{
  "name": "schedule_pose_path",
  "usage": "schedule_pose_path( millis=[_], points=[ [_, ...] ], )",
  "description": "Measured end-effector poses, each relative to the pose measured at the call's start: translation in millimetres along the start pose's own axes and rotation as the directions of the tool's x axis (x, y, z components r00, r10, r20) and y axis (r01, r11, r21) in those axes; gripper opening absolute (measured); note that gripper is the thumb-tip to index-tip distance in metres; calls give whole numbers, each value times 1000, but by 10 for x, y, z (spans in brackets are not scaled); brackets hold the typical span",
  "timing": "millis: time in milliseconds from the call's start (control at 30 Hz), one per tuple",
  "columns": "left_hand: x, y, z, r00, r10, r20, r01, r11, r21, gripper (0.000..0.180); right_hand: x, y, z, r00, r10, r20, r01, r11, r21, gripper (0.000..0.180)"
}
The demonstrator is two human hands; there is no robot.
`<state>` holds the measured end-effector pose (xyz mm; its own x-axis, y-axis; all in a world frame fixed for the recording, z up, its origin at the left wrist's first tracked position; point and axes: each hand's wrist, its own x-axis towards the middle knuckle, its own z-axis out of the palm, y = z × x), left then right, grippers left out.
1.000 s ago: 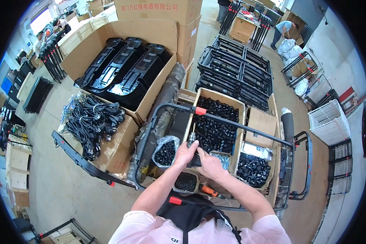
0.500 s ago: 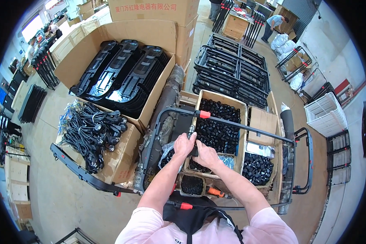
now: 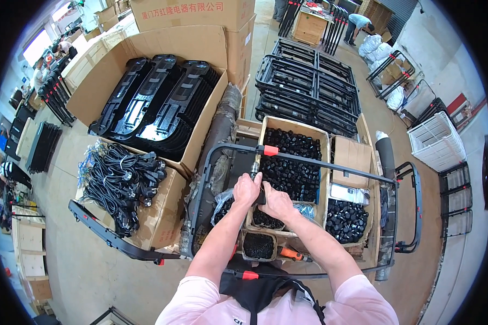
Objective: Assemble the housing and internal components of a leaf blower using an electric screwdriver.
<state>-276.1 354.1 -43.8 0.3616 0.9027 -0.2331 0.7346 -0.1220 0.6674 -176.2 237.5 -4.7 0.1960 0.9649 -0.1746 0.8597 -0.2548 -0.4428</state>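
My left hand [image 3: 246, 189] and my right hand [image 3: 277, 203] are closed together around a hand tool [image 3: 254, 169]. Its silver shaft points up at the top bar of a black tubular frame [image 3: 331, 161]. An orange clip [image 3: 270, 150] sits on that bar just right of the tool tip. Beneath the hands is an open carton of small black parts [image 3: 293, 162], with two smaller boxes of black pieces [image 3: 259, 245] nearer my body. A clear bag of black parts [image 3: 224, 208] lies by my left wrist.
An orange-handled tool [image 3: 290, 253] lies by the small boxes. A big carton of black moulded panels [image 3: 157, 105] and a carton of black cables [image 3: 119, 181] stand to the left. Stacked black frames [image 3: 309, 86] lie ahead, a white wire basket [image 3: 436, 142] to the right.
Both hands moved up from over the small boxes to the frame's top bar. They now grip the tool with its tip at the bar.
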Motion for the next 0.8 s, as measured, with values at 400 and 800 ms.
schedule_pose_path(
  millis=[400, 800],
  points=[
    [53, 92, 27, 998, 52, -26, -48, 993, 111, 66, 32, 63, 29, 999, 31, -37, -28, 998, 57, 96],
    [139, 119, 52, 999, 50, -9, -48, 990, 135, 66, 66, 31, 147, 990, -3, -139, 7, 1000, 29, 58]
  ],
)
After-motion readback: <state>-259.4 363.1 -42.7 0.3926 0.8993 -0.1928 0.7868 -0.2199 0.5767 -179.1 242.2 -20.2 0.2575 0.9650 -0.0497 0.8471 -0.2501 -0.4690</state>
